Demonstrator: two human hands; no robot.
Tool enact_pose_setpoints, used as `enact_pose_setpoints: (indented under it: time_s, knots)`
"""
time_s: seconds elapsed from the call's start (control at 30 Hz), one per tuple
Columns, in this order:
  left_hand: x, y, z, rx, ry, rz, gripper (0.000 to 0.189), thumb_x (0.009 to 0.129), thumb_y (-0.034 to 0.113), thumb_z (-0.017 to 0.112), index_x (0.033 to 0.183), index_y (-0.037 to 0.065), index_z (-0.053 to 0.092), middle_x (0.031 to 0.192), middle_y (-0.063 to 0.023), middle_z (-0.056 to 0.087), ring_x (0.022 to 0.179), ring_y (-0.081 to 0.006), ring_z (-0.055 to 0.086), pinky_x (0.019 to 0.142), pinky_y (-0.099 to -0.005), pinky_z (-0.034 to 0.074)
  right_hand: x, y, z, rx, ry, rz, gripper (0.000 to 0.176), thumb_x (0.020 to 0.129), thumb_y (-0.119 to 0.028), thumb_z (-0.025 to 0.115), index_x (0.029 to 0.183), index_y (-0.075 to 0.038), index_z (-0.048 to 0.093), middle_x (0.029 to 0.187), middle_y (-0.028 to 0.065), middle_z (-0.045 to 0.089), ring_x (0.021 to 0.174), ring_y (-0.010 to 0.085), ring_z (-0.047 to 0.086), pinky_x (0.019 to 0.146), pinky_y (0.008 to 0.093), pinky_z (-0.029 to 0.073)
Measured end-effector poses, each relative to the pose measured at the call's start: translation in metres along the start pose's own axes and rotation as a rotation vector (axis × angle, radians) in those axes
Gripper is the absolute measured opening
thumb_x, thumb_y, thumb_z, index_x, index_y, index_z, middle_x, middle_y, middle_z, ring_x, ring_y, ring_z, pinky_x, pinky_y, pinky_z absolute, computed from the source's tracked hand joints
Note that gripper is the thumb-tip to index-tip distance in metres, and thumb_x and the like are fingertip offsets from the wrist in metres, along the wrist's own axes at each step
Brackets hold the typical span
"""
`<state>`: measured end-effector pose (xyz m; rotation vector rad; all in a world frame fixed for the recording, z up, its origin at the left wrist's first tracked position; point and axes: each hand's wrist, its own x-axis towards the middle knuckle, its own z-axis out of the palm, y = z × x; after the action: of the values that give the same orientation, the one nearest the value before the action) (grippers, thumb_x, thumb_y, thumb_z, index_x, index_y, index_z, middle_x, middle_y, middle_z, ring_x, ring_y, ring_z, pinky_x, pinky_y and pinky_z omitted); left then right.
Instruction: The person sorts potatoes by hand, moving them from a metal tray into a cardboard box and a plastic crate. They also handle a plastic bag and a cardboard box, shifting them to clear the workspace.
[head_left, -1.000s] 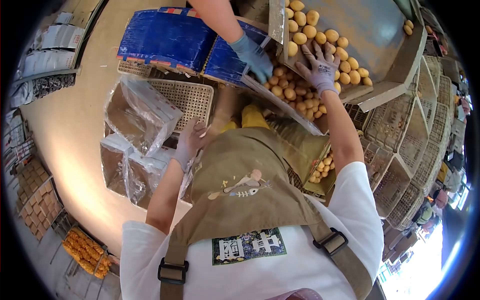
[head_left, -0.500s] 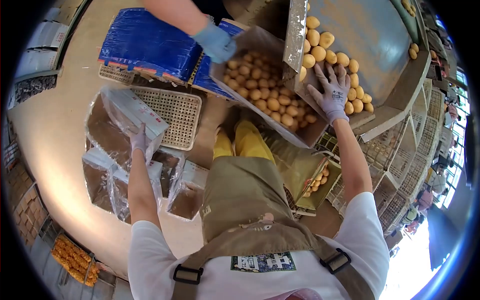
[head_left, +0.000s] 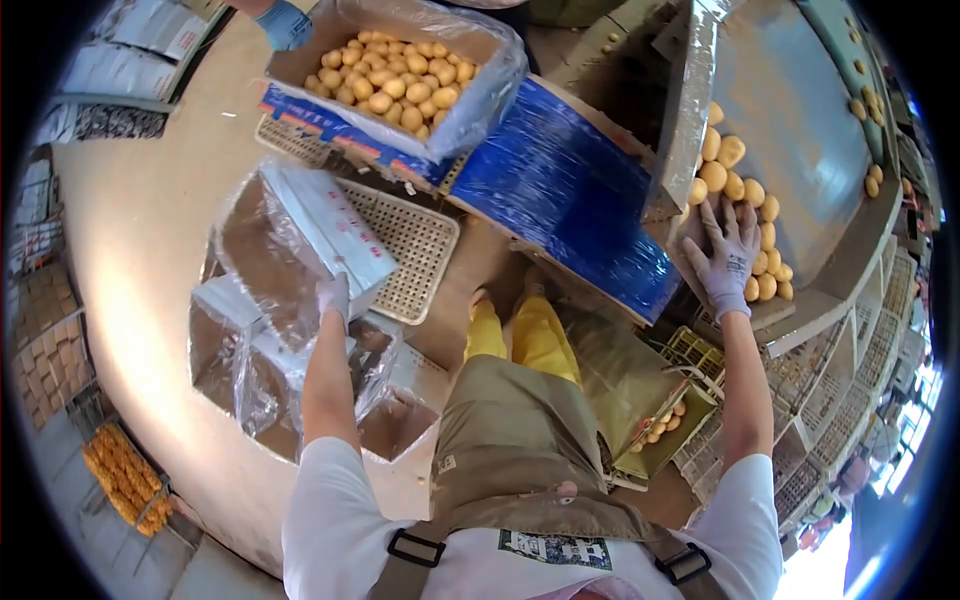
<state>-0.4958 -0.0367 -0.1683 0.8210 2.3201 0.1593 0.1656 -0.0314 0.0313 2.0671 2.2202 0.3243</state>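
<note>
My left hand [head_left: 334,298], in a pale glove, grips the edge of an open cardboard box [head_left: 330,225] with a clear plastic liner. That box lies over other lined boxes [head_left: 225,300] on my left. My right hand [head_left: 728,258], also gloved, is spread open against the yellow-brown potatoes [head_left: 735,187] at the low end of a grey metal chute [head_left: 790,110]. Several potatoes lie on both sides of its fingers. Beyond my hands, a lined box full of potatoes [head_left: 395,80] rests on the blue wrapped surface [head_left: 560,190].
Another person's blue-gloved hand [head_left: 285,25] is near the full box's far left corner. A white plastic crate [head_left: 410,250] lies beside the lined boxes. By my right leg is a green container [head_left: 680,430] with some potatoes. Stacked crates [head_left: 830,350] line the right.
The full box has moved left, away from the chute's mouth, uncovering the blue surface. The other person's blue-gloved hand has gone left too. My left hand keeps its grip; my right stays by the potatoes.
</note>
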Motion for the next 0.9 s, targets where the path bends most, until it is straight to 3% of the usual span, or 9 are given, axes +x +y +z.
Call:
enact_pose_setpoints:
  time_s: [0.03, 0.17, 0.3, 0.33, 0.43, 0.57, 0.67, 0.8, 0.9]
  knots:
    - [-0.001, -0.021, -0.009, -0.002, 0.053, 0.205, 0.044, 0.085, 0.033, 0.063, 0.112, -0.001, 0.071, 0.102, -0.0241, 0.073, 0.101, -0.0379, 0.070, 0.091, -0.0452, 0.051, 0.000, 0.000, 0.000, 0.002, 0.004, 0.000, 0.067, 0.085, -0.056, 0.066, 0.145, -0.030, 0.058, 0.152, 0.0132, 0.050, 0.144, 0.0421, 0.034, 0.117, 0.0573, 0.021]
    - [-0.094, -0.023, -0.092, 0.015, -0.101, 0.165, 0.043, 0.089, 0.028, 0.068, 0.118, -0.002, 0.070, 0.105, -0.0196, 0.074, 0.096, -0.0287, 0.070, 0.088, -0.0397, 0.052, 0.000, -0.003, -0.005, -0.008, -0.034, 0.041, 0.067, 0.085, -0.055, 0.066, 0.147, -0.032, 0.056, 0.152, 0.0129, 0.049, 0.146, 0.0410, 0.032, 0.118, 0.0575, 0.020]
    - [-0.169, -0.026, -0.138, -0.054, -0.366, 0.325, 0.040, 0.095, 0.035, 0.064, 0.117, 0.003, 0.072, 0.097, -0.0155, 0.074, 0.088, -0.0169, 0.067, 0.080, -0.0348, 0.052, -0.001, -0.004, -0.009, 0.002, -0.028, 0.054, 0.067, 0.086, -0.056, 0.065, 0.147, -0.032, 0.056, 0.151, 0.0131, 0.050, 0.146, 0.0409, 0.032, 0.118, 0.0577, 0.020]
    - [-0.212, 0.031, -0.169, 0.239, -0.467, 0.193, 0.037, 0.097, 0.035, 0.062, 0.119, 0.007, 0.072, 0.100, -0.0143, 0.074, 0.087, -0.0207, 0.068, 0.081, -0.0366, 0.052, -0.001, -0.004, -0.009, 0.006, -0.026, 0.060, 0.067, 0.086, -0.056, 0.065, 0.147, -0.032, 0.056, 0.151, 0.0132, 0.050, 0.146, 0.0408, 0.032, 0.118, 0.0577, 0.020]
    - [-0.248, 0.071, -0.189, 0.463, -0.644, 0.617, 0.036, 0.097, 0.036, 0.062, 0.121, 0.011, 0.072, 0.100, -0.0120, 0.074, 0.089, -0.0263, 0.069, 0.083, -0.0390, 0.052, -0.001, -0.005, -0.016, 0.030, -0.022, 0.075, 0.066, 0.086, -0.057, 0.064, 0.146, -0.031, 0.057, 0.150, 0.0140, 0.052, 0.147, 0.0405, 0.032, 0.118, 0.0580, 0.020]
    - [-0.228, 0.061, -0.154, 0.592, -0.275, 1.450, 0.029, 0.091, 0.037, 0.067, 0.109, 0.016, 0.073, 0.098, -0.0057, 0.071, 0.094, -0.0264, 0.067, 0.086, -0.0408, 0.051, -0.004, -0.002, -0.015, 0.063, 0.000, 0.068, 0.066, 0.086, -0.058, 0.063, 0.145, -0.030, 0.058, 0.149, 0.0142, 0.053, 0.148, 0.0402, 0.031, 0.118, 0.0588, 0.019]
    - [-0.241, 0.127, -0.124, 0.734, -0.361, 1.807, 0.012, 0.087, 0.024, 0.060, 0.086, 0.018, 0.069, 0.084, -0.0043, 0.070, 0.083, -0.0253, 0.069, 0.080, -0.0415, 0.049, -0.008, -0.003, -0.018, 0.088, 0.010, 0.066, 0.064, 0.087, -0.059, 0.062, 0.144, -0.028, 0.060, 0.149, 0.0144, 0.053, 0.148, 0.0406, 0.031, 0.117, 0.0602, 0.018]
    - [-0.256, 0.192, -0.067, 1.054, -0.496, 1.953, 0.008, 0.087, 0.024, 0.062, 0.086, 0.018, 0.067, 0.083, -0.0015, 0.068, 0.085, -0.0228, 0.066, 0.084, -0.0381, 0.047, -0.009, 0.004, -0.017, 0.118, 0.006, 0.056, 0.065, 0.085, -0.060, 0.064, 0.141, -0.029, 0.061, 0.148, 0.0145, 0.054, 0.146, 0.0416, 0.032, 0.116, 0.0610, 0.021]
    - [-0.239, 0.216, -0.018, 0.994, -0.643, 1.917, 0.009, 0.087, 0.023, 0.061, 0.087, 0.017, 0.068, 0.082, -0.0024, 0.069, 0.085, -0.0238, 0.067, 0.085, -0.0392, 0.048, -0.013, 0.007, -0.011, 0.150, 0.092, 0.065, 0.063, 0.085, -0.061, 0.064, 0.140, -0.031, 0.062, 0.147, 0.0139, 0.055, 0.146, 0.0390, 0.034, 0.116, 0.0621, 0.019]
